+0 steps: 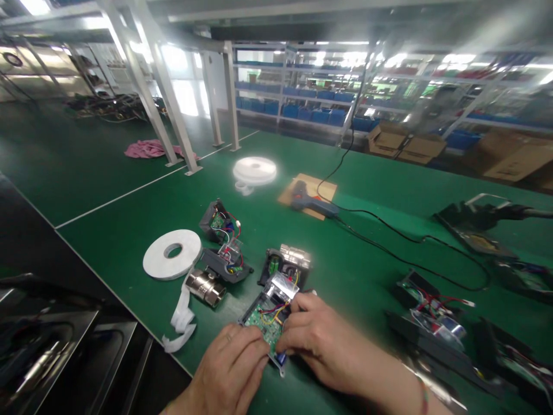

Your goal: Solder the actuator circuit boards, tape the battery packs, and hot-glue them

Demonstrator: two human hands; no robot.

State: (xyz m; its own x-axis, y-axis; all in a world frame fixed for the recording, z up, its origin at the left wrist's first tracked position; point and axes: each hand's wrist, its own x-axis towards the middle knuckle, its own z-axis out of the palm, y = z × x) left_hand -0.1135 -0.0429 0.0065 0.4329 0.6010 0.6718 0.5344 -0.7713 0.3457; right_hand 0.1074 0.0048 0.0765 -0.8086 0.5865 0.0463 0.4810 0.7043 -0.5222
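A green circuit board (256, 328) with coloured wires lies at the front of the bench, in a tray-like dark housing. My left hand (235, 366) grips its near-left edge with the fingers pressed together. From the other side, my right hand (317, 337) has its fingers closed over the board's right part; what they pinch is hidden. Close to those fingertips is a blue component (280, 358). Just behind the board stands an opened device with a metal valve body (296, 256). To the left are a second metal valve body (206, 287) and an opened dark housing (227, 265).
A white tape roll (158, 253) lies at left, its loose end trailing. Farther back are another white roll (254, 169) and a corded handheld tool (313, 203) on cardboard. More opened units (432, 328) fill the right side. Metal posts (168, 115) rise at back left.
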